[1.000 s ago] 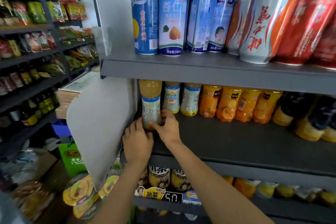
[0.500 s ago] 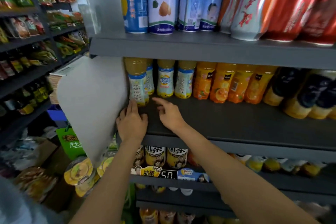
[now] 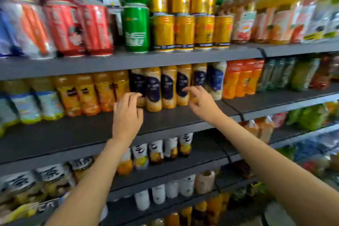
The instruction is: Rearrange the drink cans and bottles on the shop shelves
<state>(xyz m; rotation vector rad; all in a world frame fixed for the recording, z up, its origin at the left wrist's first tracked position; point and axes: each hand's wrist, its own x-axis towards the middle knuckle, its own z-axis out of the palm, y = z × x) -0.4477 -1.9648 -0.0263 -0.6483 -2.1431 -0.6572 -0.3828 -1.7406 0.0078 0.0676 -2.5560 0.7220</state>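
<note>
Several pale bottles with dark blue labels (image 3: 168,88) stand in a row at the back of the grey middle shelf (image 3: 73,134). My left hand (image 3: 127,113) reaches to the leftmost of them, its fingers bent just in front of the bottle's lower part; the blur hides whether they touch. Further right, my right hand (image 3: 201,104) hovers before the other end of the row with loosely spread fingers, holding nothing. Orange juice bottles (image 3: 86,95) stand left of my left hand.
On the shelf above stand red cans (image 3: 78,27), stacked green cans (image 3: 136,27) and stacked gold cans (image 3: 185,31). Bright orange bottles (image 3: 242,79) and green ones stand to the right. White-labelled tea bottles (image 3: 156,150) fill the lower shelf. The picture is motion-blurred.
The view has swung right along the shelves. Both hands left the yellow bottle at the shelf's left end and now reach toward the dark-labelled bottles.
</note>
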